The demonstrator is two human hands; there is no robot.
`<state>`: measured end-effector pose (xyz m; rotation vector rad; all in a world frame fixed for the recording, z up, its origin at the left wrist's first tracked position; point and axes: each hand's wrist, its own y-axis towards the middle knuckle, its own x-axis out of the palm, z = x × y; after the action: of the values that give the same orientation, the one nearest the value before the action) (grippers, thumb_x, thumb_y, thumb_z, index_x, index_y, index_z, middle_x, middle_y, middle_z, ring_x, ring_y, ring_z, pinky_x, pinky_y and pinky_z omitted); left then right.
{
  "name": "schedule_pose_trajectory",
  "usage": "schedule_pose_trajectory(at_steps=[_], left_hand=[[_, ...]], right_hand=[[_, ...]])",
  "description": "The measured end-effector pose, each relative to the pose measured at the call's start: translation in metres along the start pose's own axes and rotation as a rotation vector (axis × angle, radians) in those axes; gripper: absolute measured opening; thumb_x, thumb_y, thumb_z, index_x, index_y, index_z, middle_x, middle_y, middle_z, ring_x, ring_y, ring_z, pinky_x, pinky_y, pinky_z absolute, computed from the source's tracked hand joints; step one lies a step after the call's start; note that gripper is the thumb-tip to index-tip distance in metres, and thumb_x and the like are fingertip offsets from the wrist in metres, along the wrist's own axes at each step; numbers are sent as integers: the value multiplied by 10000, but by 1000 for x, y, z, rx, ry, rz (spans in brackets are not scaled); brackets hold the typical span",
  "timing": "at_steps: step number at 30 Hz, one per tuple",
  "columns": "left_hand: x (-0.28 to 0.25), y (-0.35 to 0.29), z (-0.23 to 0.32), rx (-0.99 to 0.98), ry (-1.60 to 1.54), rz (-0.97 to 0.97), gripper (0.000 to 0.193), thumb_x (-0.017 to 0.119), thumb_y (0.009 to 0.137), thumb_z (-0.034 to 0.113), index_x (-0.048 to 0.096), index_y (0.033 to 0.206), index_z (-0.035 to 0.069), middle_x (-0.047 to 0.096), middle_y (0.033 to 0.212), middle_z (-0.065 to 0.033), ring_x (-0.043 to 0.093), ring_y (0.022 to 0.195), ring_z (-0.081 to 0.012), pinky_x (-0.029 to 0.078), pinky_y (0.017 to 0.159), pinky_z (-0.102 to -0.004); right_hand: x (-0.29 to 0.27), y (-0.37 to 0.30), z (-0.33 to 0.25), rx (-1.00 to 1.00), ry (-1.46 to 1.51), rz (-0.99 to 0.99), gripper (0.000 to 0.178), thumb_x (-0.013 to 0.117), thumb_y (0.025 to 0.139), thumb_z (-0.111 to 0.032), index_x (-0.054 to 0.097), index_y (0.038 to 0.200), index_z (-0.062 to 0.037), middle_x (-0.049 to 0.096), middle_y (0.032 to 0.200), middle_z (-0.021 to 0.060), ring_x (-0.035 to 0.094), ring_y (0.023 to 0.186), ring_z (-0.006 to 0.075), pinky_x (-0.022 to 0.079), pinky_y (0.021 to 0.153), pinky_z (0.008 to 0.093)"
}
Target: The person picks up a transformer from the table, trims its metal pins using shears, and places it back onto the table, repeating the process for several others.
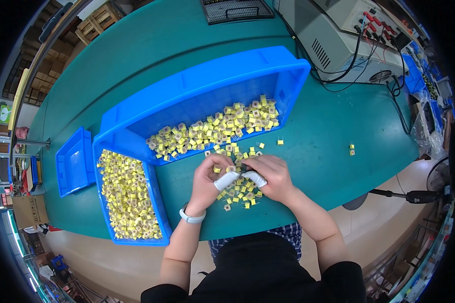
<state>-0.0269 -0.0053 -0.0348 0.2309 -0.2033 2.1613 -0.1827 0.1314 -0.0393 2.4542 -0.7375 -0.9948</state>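
Observation:
My left hand [206,183] and my right hand [271,175] meet over a pile of small yellow-taped transformers [245,188] with thin metal pins. White wrapping covers both thumbs. Between the left thumb and fingers I pinch one such transformer [231,169], partly hidden by the fingers. The right fingers are closed next to it around a small dark thing [243,168], too covered to name. A large blue bin [197,91], tipped on its side beyond my hands, has many more of these parts spilling toward me.
A blue tray [159,212] full of yellow parts stands on the left, with a smaller blue tray [76,164] beyond it. Loose parts [352,149] lie to the right on the green table [338,177]. Cabled test equipment [333,50] and a black mesh tray [237,11] occupy the far side.

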Motion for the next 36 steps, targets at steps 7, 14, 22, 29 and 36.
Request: schedule_pose_trajectory(at_steps=[7,14,22,29,36], left_hand=[[-1,-1,-2,-7,114,-2,269,818,858,69,622,1039,41,599,1067,-41,577,930,-95,512,812,-241],[2,0,-1,25,103,4,242,793,886,81,618,1050,45,607,1063,-42,578,960,-116,509,825,-256],[0,-1,-2,-25,-65,-25,244,629,1039,272,602,1149,55,589,902,-24,493,768,-94,387,674,-235],[-4,-2,-2,-43,-42,-142,434,516,1085,382,642,1278,14,511,796,14,407,695,-79,331,637,-238],[-1,-4,6,-89,57,-169,428,492,1097,348,654,1321,22,526,796,24,424,706,-66,344,641,-235]], right_hand=[[0,1,-1,6,8,-2,341,753,755,-52,726,1095,-43,713,881,96,704,786,300,539,678,406],[-1,2,-1,-35,-9,-1,347,753,738,-35,725,1084,-27,714,875,107,716,797,306,551,676,408],[-1,1,-2,-1,4,-6,345,751,749,-54,726,1092,-26,711,873,113,709,780,306,542,660,406],[1,0,1,-20,2,13,326,746,746,-57,720,1066,-5,713,881,121,706,773,313,538,652,408],[2,-1,2,-39,0,28,325,736,710,-26,726,1034,-4,717,861,121,708,768,319,540,652,414]])
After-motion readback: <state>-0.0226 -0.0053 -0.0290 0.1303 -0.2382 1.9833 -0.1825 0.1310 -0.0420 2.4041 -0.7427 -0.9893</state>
